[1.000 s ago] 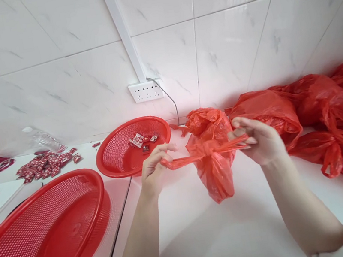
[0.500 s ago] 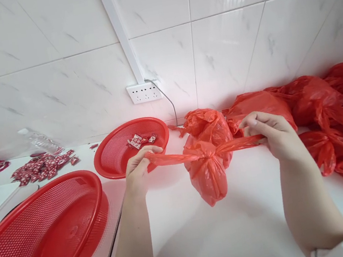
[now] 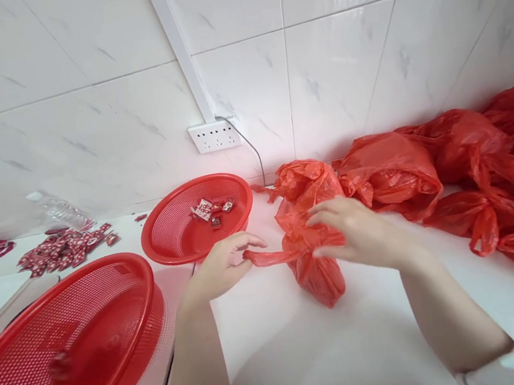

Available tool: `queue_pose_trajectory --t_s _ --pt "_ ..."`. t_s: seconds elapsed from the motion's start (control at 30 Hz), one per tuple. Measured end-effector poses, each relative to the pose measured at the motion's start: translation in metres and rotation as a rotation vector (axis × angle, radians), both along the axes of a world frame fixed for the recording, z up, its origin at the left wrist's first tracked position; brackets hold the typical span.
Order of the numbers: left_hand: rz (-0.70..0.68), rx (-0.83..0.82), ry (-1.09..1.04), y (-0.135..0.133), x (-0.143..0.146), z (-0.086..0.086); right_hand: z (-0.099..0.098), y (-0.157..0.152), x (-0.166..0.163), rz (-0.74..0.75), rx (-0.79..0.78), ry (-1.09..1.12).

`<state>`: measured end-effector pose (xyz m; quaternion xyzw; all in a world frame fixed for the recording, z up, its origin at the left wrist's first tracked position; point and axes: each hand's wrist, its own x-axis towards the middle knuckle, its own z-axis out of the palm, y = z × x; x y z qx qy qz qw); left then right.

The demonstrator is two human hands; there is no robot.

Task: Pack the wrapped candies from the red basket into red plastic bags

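Observation:
A small red plastic bag (image 3: 318,280), tied in a knot and bulging with hidden contents, stands on the white table before me. My left hand (image 3: 224,264) is at the tip of its left handle, thumb and fingers apart and not pinching the strip. Over the knot, my right hand (image 3: 358,232) has its thumb and fingers spread around the bag's neck and the right handle, which it partly covers. Right behind is another red bag (image 3: 306,178).
More filled red bags (image 3: 469,146) lie heaped along the wall at right. A small red basket (image 3: 166,233) holds several wrapped pieces; a large red basket (image 3: 117,266) has a blurred piece inside. Red packets (image 3: 58,250) and a clear bottle (image 3: 65,213) lie behind. A socket panel (image 3: 214,137) is on the wall.
Both hands have come inward and their fingers have parted from the stretched handles. The right handle is no longer pulled out sideways. A blurred piece has appeared in the large basket.

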<state>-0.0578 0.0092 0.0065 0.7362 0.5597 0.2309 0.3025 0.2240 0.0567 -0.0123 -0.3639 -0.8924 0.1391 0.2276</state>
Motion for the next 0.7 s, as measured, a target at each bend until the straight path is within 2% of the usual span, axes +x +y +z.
queue_pose_trajectory --t_s 0.07,0.13,0.2,0.27,0.4,0.5,0.57,0.7 --pt "-0.038 0.019 -0.021 -0.003 -0.002 0.003 -0.017 -0.005 -0.018 0.080 -0.086 -0.096" --pt "-0.044 0.032 -0.060 -0.004 -0.004 0.004 -0.037 -0.010 -0.033 0.062 -0.161 -0.158" --pt "-0.005 0.027 -0.084 -0.004 -0.005 0.005 -0.054 -0.014 -0.040 0.008 -0.170 -0.157" --pt "0.050 0.028 -0.077 -0.003 -0.004 0.005 -0.063 -0.018 -0.037 0.012 -0.132 -0.157" --pt "0.094 0.068 -0.031 0.000 -0.003 0.002 -0.053 -0.032 -0.003 0.177 -0.139 -0.186" --pt "0.091 0.059 -0.012 0.006 -0.005 -0.003 -0.038 -0.042 0.036 0.219 -0.216 -0.066" --pt "0.088 0.048 0.006 0.012 -0.006 -0.008 -0.032 -0.048 0.066 0.140 -0.247 -0.002" --pt "0.079 0.016 0.080 0.024 -0.003 -0.018 -0.028 -0.058 0.128 -0.204 -0.271 0.065"
